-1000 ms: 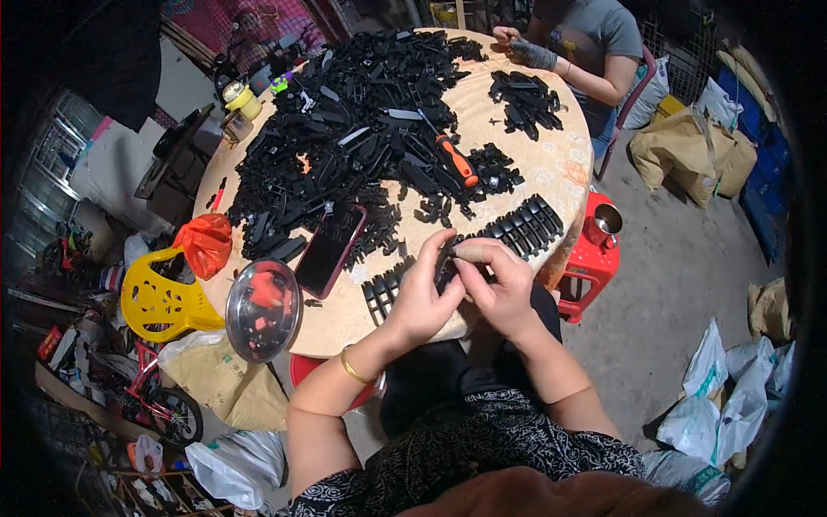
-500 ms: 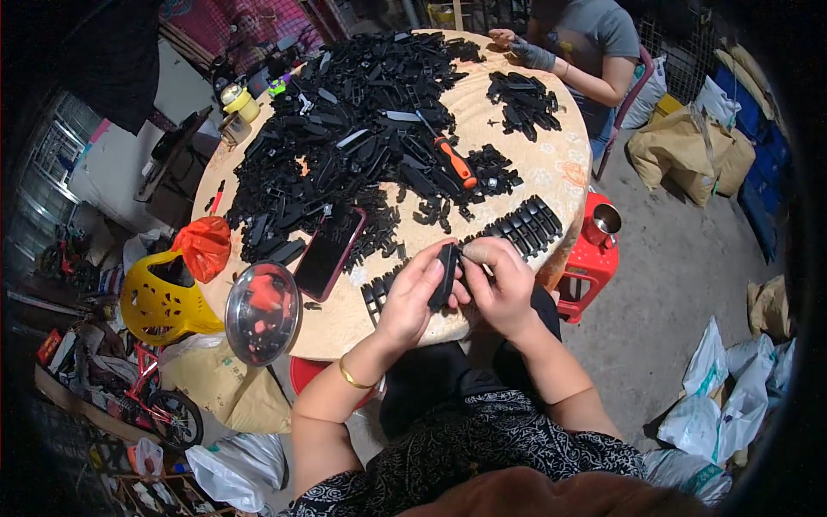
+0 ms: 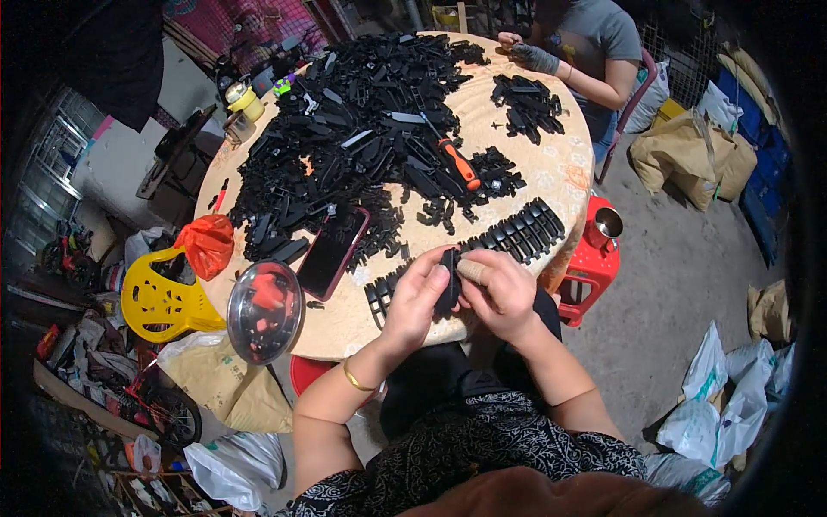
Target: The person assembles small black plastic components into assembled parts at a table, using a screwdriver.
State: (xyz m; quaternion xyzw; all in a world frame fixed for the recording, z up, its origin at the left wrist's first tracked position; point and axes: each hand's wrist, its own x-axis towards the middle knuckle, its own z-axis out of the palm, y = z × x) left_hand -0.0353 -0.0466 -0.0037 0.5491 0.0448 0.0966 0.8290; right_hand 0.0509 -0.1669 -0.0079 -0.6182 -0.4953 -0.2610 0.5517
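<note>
A dark, elongated black plastic part (image 3: 447,284) is held upright between my two hands, just above the table's near edge. My left hand (image 3: 413,303) wraps round it from the left, thumb along its face. My right hand (image 3: 501,295) is closed against its right side, with a tan wrap on one digit; the fingertips partly hide the contact. Behind my hands, a row of similar black parts (image 3: 531,231) lies side by side along the near edge. A large pile of black plastic pieces (image 3: 345,138) covers much of the round table (image 3: 564,177).
A screwdriver (image 3: 461,164) with an orange handle rests on the pile. Left of my hands are a phone (image 3: 333,252) and a clear bowl (image 3: 265,332) with red pieces. Across the table sits another person (image 3: 586,52) by a smaller black heap (image 3: 527,108). A red stool (image 3: 594,267) stands right.
My right fingers have shifted slightly on the black part, which is turned a little, its narrower side showing. My left hand keeps its grip. The other person's hands have moved slightly.
</note>
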